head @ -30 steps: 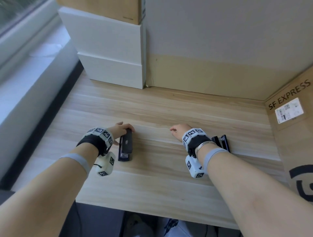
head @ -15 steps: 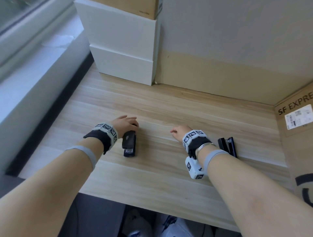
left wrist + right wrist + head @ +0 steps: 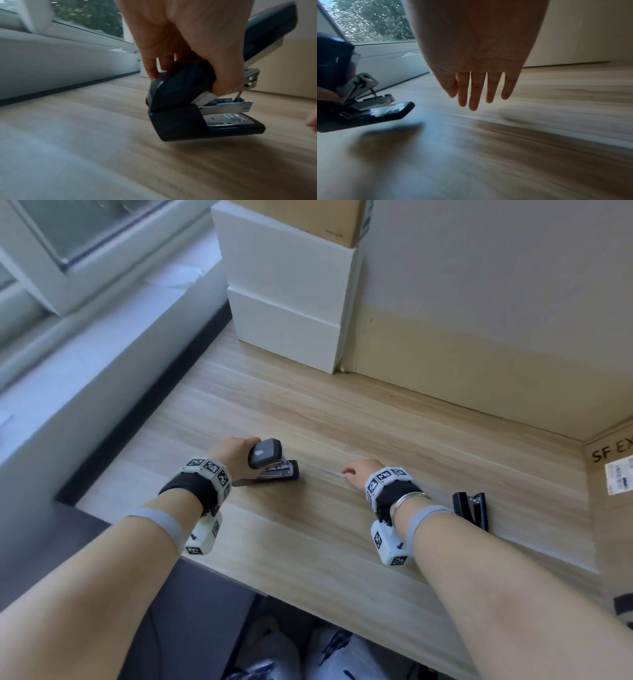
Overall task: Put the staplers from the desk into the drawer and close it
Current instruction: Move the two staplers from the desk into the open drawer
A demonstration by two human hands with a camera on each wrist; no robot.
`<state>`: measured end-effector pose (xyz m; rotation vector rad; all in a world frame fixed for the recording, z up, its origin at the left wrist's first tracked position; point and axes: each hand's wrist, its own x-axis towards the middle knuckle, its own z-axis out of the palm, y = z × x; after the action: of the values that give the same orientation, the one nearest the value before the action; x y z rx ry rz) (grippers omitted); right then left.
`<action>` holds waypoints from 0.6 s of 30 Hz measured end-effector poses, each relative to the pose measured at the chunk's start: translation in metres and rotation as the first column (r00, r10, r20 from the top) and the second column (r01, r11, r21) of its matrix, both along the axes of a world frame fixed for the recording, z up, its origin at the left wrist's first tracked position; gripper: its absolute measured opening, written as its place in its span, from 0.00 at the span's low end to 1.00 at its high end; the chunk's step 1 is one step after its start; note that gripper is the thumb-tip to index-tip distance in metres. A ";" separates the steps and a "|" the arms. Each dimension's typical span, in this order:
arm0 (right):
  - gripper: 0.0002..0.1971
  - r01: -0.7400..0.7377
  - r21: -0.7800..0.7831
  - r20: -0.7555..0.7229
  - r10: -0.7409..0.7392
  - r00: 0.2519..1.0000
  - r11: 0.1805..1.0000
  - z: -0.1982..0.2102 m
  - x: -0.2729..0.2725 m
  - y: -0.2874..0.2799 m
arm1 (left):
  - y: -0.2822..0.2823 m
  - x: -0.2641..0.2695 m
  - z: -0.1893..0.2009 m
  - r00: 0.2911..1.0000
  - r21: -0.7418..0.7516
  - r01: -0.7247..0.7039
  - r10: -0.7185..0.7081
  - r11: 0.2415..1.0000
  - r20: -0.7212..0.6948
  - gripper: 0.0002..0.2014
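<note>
Left hand: the left hand (image 3: 236,455) has its grip wrapped round the rear of the dark stapler (image 3: 272,463), thumb on one side, fingers (image 3: 151,67) curled down the other
Stapler in the grip: it hangs open, top arm tilted up, metal staple channel showing, black base (image 3: 202,124) angled down toward the table (image 3: 342,422); the left-wrist view shows a shadow under the base, and whether the rear corner touches the wood I cannot tell
Where it sits: left of centre on the table, just in front of the left wrist
Right hand: the right hand (image 3: 361,474) is released, palm down, fingers (image 3: 475,94) straight and close together, holding nothing; it hovers low over the wood, near the middle of the table
Second stapler: a black stapler (image 3: 471,508) lies flat on the table just to the right of the right forearm, untouched, well apart from the first one
Between the two hands: bare wood grain, the open stapler's nose pointing toward the right hand
Back left: stacked white boxes (image 3: 287,302) stand at the far edge with a brown cardboard box (image 3: 325,217) on top
Right edge: a cardboard carton (image 3: 613,474) printed "SF EX" with a shipping label
Left side: a window sill (image 3: 85,344) runs along the table
Drawer: out of view in all three views
</note>
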<state>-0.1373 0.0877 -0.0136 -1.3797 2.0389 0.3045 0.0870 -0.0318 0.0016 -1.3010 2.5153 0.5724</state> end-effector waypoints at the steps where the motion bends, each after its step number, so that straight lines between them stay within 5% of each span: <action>1: 0.19 -0.014 -0.008 -0.001 0.014 1.000 1.000 -0.002 0.003 -0.002 | 0.004 0.007 0.002 0.997 0.013 -0.074 0.074 0.997 -0.038 0.17; 8: 0.21 -0.047 -0.008 -0.009 0.047 0.999 0.999 -0.016 0.046 -0.017 | 0.039 0.085 0.008 0.850 -0.009 -0.506 0.497 0.862 -0.176 0.19; 18: 0.21 -0.039 -0.219 -0.077 0.022 0.997 0.975 -0.036 0.128 -0.020 | 0.110 0.204 0.012 0.586 0.093 -0.782 0.778 0.617 -0.227 0.11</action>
<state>-0.0088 0.0679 -0.0497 -1.5548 2.1665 0.1469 0.2909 0.0779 0.0132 -2.5004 1.9626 0.9242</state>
